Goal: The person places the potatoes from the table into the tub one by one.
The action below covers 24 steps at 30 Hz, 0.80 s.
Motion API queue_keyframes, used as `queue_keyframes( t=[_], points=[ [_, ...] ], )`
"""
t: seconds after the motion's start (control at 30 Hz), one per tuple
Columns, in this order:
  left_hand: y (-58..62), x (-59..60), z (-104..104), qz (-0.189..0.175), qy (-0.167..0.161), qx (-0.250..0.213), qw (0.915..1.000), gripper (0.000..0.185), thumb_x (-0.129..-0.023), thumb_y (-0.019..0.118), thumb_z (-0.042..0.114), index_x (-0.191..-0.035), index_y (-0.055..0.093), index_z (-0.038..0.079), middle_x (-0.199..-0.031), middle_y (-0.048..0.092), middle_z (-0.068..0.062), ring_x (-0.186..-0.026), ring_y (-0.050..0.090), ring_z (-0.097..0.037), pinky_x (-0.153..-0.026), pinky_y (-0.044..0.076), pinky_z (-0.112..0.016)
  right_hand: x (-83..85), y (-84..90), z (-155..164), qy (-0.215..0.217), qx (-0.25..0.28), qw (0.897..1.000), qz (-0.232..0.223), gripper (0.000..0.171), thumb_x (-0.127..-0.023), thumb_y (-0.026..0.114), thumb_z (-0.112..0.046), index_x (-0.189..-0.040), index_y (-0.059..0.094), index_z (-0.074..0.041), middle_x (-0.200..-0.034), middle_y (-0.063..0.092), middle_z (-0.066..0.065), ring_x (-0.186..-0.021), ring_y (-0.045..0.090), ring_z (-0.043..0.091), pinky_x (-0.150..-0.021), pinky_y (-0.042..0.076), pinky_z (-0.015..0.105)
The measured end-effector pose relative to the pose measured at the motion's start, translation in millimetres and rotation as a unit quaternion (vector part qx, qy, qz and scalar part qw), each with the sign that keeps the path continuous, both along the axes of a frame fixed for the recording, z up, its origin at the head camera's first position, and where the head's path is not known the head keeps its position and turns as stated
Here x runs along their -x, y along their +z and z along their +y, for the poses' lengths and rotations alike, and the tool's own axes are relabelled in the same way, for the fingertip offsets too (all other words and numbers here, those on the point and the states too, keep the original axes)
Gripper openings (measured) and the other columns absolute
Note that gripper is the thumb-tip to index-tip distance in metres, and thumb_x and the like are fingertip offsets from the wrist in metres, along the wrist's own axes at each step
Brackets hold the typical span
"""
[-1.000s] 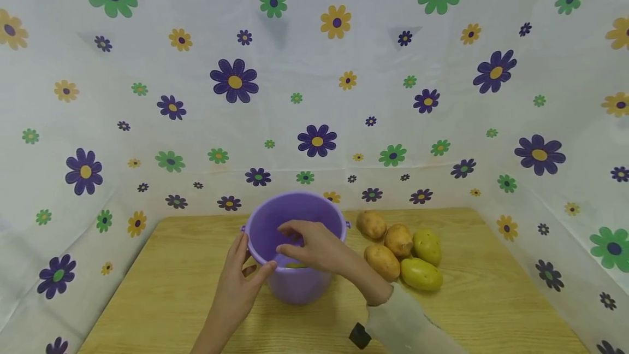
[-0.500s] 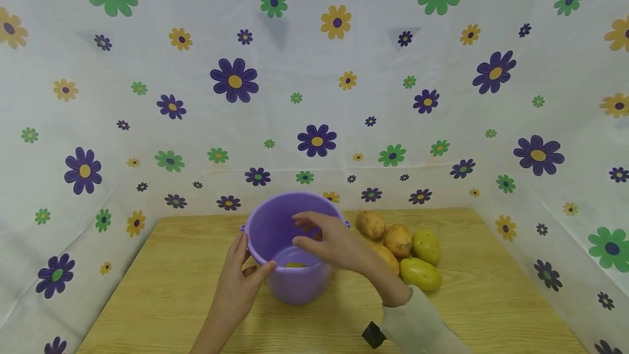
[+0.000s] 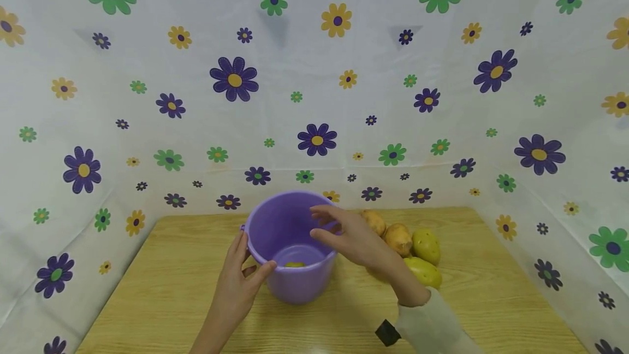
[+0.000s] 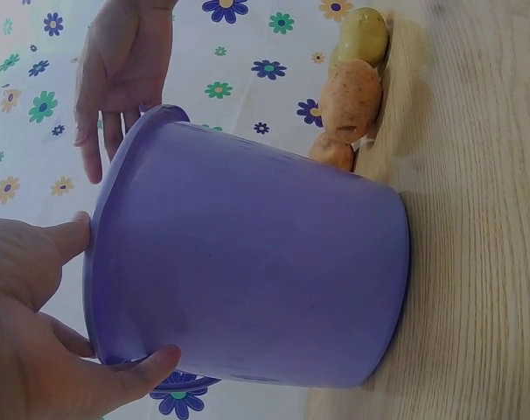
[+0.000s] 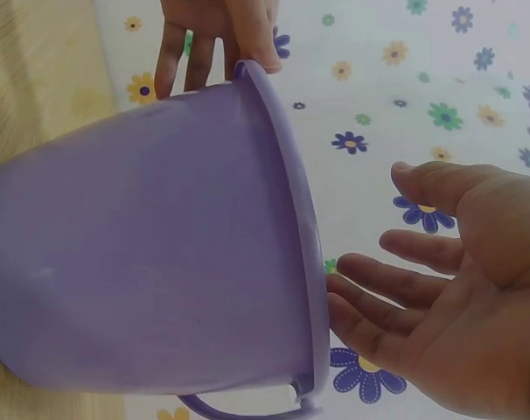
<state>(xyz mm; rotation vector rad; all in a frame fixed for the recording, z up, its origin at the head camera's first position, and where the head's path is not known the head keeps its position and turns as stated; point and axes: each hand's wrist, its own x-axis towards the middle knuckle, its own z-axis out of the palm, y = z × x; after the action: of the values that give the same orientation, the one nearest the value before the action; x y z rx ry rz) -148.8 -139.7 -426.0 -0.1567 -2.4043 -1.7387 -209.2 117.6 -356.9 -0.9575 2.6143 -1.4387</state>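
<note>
A purple bucket (image 3: pixel 297 285) stands upright on the table, its mouth facing up. At its left side my left hand (image 3: pixel 238 283) holds the rim, thumb at the near edge and fingers along the outside. My right hand (image 3: pixel 351 236) hovers over the bucket's right rim, fingers spread loosely and nothing in them; the right wrist view shows its palm and bare fingers (image 5: pixel 396 289). On the bucket's floor a yellow-green object (image 3: pixel 295 264) shows in part, the rest hidden by the near wall.
Right of the bucket lie brown potatoes (image 3: pixel 398 240) and yellow-green, potato-like ones (image 3: pixel 427 246), partly covered by my right arm. A small black block-like thing (image 3: pixel 388 332) shows beside the right sleeve. Flower-printed sheeting (image 3: pixel 314 97) encloses the wooden table (image 3: pixel 162 288) behind and at the sides.
My right hand has risen from inside the bucket and moved right to its right rim, holding nothing. The yellow-green object inside shows more plainly. My left hand and the bucket stay put.
</note>
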Motion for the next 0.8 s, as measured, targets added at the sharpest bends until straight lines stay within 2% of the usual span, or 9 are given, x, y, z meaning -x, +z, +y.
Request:
queue_keyframes(
  t=[0.17,0.3,0.47,0.6,0.8],
  points=[
    [0.7,-0.6,0,-0.003,0.000,-0.004,1.0000,0.097,-0.095,0.078,0.025,-0.164,0.015,0.000,-0.171,0.009,-0.018,-0.144,0.040,-0.040,-0.105,0.054,-0.034,0.4,-0.6,12,-0.002,0.007,1.000,0.005,0.049,-0.101,0.070,-0.025,-0.143,0.058,-0.003,-0.137,0.065,0.009,-0.117,0.064,0.025,-0.098,0.058,0.041],
    [1.6,-0.8,1,-0.004,0.000,0.000,1.0000,0.098,-0.095,0.078,0.026,-0.164,0.015,-0.001,-0.171,0.008,-0.018,-0.144,0.041,-0.041,-0.105,0.054,-0.034,1.3,-2.5,23,-0.017,0.011,1.000,0.004,0.048,-0.101,0.070,-0.024,-0.143,0.058,-0.005,-0.137,0.065,0.008,-0.119,0.063,0.027,-0.098,0.058,0.039],
    [2.0,-0.9,0,-0.003,-0.001,-0.005,1.0000,0.097,-0.094,0.078,0.024,-0.164,0.015,-0.001,-0.171,0.008,-0.019,-0.143,0.041,-0.041,-0.104,0.055,-0.035,1.1,-1.8,37,-0.017,0.019,1.000,0.012,0.046,-0.102,0.068,-0.020,-0.144,0.057,-0.003,-0.134,0.065,0.014,-0.119,0.063,0.034,-0.097,0.058,0.044],
    [2.7,-1.6,0,-0.004,-0.002,-0.008,1.0000,0.097,-0.094,0.078,0.021,-0.163,0.015,-0.002,-0.171,0.008,-0.020,-0.143,0.042,-0.041,-0.104,0.055,-0.035,0.2,-2.5,50,-0.040,0.006,0.999,0.026,0.045,-0.103,0.068,-0.020,-0.142,0.057,-0.002,-0.130,0.067,0.016,-0.115,0.065,0.030,-0.097,0.057,0.047],
    [2.8,-1.3,0,0.000,-0.003,-0.008,1.0000,0.097,-0.094,0.079,0.022,-0.163,0.016,-0.002,-0.171,0.007,-0.020,-0.143,0.042,-0.041,-0.104,0.055,-0.036,-4.4,-2.7,74,-0.074,-0.009,0.997,0.023,0.045,-0.104,0.066,-0.022,-0.144,0.057,-0.004,-0.130,0.067,0.011,-0.118,0.063,0.029,-0.099,0.055,0.049]
  ],
)
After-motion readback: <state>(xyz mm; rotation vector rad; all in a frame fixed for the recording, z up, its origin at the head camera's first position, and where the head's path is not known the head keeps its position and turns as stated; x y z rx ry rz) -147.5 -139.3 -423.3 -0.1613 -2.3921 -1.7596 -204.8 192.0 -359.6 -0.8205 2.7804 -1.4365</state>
